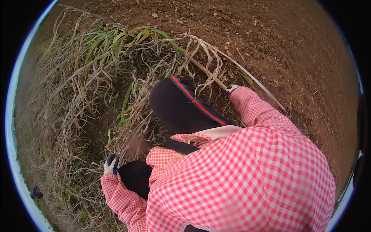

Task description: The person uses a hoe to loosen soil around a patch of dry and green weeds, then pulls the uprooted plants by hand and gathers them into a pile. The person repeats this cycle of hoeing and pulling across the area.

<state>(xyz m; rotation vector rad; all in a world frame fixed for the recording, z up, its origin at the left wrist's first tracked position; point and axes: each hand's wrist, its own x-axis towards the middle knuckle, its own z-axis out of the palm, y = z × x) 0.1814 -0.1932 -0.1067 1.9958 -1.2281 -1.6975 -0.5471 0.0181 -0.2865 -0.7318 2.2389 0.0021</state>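
My right hand [232,87], in a pale work glove and mostly hidden by its checked cuff, grips the end of a wooden tool handle [207,70]. The handle slants up and left into dry grass, where its far end is covered, so the kind of tool cannot be made out. Beside my left knee is my left hand [111,164], in a white glove with dark blue coated fingers. It is against dry grass stalks [124,145]; whether it holds any is unclear. Withered leaves [213,62] hang over the handle.
A dense bank of dried grass [78,95] with some green blades [101,40] fills the left. Bare brown soil [289,52] with small stones spreads to the right. One long pale stalk [249,74] lies across the soil's edge. My dark-trousered knee [174,101] juts between.
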